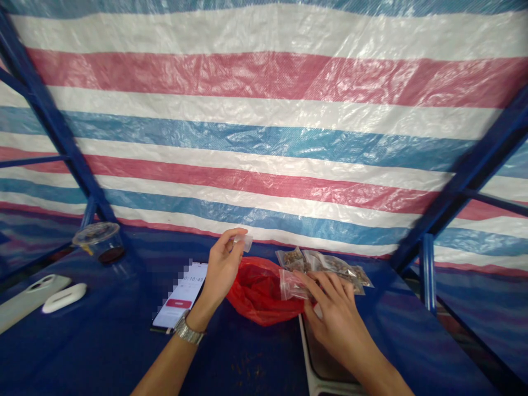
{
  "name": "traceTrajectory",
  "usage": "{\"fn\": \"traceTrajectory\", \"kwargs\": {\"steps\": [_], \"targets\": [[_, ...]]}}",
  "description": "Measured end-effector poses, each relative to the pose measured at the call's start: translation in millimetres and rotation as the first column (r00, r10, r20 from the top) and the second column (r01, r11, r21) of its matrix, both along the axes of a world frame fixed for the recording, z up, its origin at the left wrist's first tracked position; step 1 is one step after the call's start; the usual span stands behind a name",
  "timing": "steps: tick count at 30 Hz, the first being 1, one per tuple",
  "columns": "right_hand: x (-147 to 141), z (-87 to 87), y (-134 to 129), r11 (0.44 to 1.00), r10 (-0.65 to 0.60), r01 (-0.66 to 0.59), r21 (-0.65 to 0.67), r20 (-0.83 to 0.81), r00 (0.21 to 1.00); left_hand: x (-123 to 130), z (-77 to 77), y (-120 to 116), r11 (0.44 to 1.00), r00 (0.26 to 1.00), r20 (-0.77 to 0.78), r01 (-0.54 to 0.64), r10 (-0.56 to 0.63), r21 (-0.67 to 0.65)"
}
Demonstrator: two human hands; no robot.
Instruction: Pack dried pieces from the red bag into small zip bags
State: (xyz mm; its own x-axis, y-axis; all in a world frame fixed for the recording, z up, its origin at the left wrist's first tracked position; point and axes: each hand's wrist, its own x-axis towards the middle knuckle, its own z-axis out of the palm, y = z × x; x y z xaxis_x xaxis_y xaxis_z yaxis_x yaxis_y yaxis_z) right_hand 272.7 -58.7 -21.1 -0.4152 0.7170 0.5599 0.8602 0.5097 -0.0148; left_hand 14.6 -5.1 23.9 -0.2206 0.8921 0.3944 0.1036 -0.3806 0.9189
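You are pinching a small clear packet (pixel 244 242) in your left hand (pixel 223 269), fingers closed; your right hand (pixel 334 322) is gripping the filled bags (pixel 325 265), lying just right of it.

The tarpaulin (pixel 264 165) runs in wide bands of red, white and blue (3 colours in all) over a dark blue frame (pixel 49 110). The table cover (pixel 103 352) is deep blue, the plastic bag (pixel 259 294) bright red — and the zip bags (pixel 330 265) clear, flecked with brown.
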Motion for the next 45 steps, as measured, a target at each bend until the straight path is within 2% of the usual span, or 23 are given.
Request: {"fn": "traceTrajectory", "kwargs": {"steps": [2,5,7,9,11,13,16,18,20,21,23,27,29,32,34,35,37,39,45], "targets": [[-1,0.7,-1,1.000,-0.011,0.011,-0.003,-0.018,1.000,-5,0.3,2,0.997,0.997,-0.048,-0.062,0.065,0.051],[-2,2.1,-2,1.000,-0.009,0.008,-0.013,-0.030,0.999,-8,-1.9,2,0.988,0.964,-0.240,-0.082,0.111,0.129],[-2,2.9,-2,1.000,-0.005,0.005,-0.007,-0.032,0.999,-7,-3.8,1,0.985,0.909,-0.402,-0.047,0.110,0.163],[-1,3.3,0,1.000,0.008,-0.008,0.011,-0.031,0.999,-5,-5.4,-2,0.984,0.824,-0.554,-0.026,0.120,0.174],[-1,3.8,2,0.999,0.039,-0.039,0.024,-0.027,0.999,-2,-7.2,-3,0.986,0.749,-0.651,-0.017,0.122,0.165],[-2,4.8,4,0.997,0.079,-0.079,0.020,-0.020,0.997,-1,-9.8,-1,0.991,0.745,-0.659,-0.013,0.098,0.133],[-8,8.7,7,0.990,0.139,-0.138,-0.021,0.018,0.990,-8,-16.2,9,0.997,0.858,-0.508,-0.046,0.074,0.068],[-13,13.6,8,0.985,0.167,-0.164,-0.056,0.056,0.984,-19,-22.0,19,0.992,0.902,-0.413,-0.125,0.127,0.033],[-20,20.7,11,0.980,0.189,-0.183,-0.074,0.098,0.977,-32,-28.9,27,0.980,0.854,-0.490,-0.198,0.176,0.006],[-24,25.0,13,0.978,0.203,-0.194,-0.077,0.120,0.972,-38,-32.6,29,0.980,0.808,-0.570,-0.196,0.153,-0.015],[-31,34.5,19,0.969,0.245,-0.235,-0.081,0.164,0.955,-46,-40.1,31,0.984,0.762,-0.640,-0.172,0.099,-0.052],[-45,52.7,33,0.941,0.334,-0.316,-0.118,0.200,0.921,-49,-48.7,30,0.987,0.729,-0.685,-0.111,0.003,-0.114],[-51,58.9,37,0.936,0.345,-0.321,-0.146,0.194,0.918,-47,-45.9,30,0.985,0.729,-0.684,-0.134,0.024,-0.108],[-55,64.0,41,0.924,0.368,-0.336,-0.183,0.186,0.911,-41,-31.4,26,0.979,0.730,-0.672,-0.201,0.126,-0.034],[-54,65.8,41,0.913,0.390,-0.354,-0.201,0.183,0.902,-34,-18.0,18,0.987,0.731,-0.669,-0.158,0.134,0.025],[-53,66.7,42,0.908,0.399,-0.362,-0.210,0.180,0.899,-29,-11.7,12,0.996,0.730,-0.677,-0.080,0.089,0.046],[-50,68.9,42,0.903,0.406,-0.367,-0.225,0.160,0.900,-19,-2.1,1,0.981,0.703,-0.707,0.180,-0.076,0.073],[-46,71.9,41,0.896,0.407,-0.368,-0.248,0.125,0.905,-9,1.3,-9,0.952,0.649,-0.735,0.305,-0.194,0.018],[-32,80.2,38,0.829,0.422,-0.406,-0.385,-0.046,0.906,4,-11.3,-11,0.921,0.580,-0.732,0.348,-0.357,-0.174]]}}
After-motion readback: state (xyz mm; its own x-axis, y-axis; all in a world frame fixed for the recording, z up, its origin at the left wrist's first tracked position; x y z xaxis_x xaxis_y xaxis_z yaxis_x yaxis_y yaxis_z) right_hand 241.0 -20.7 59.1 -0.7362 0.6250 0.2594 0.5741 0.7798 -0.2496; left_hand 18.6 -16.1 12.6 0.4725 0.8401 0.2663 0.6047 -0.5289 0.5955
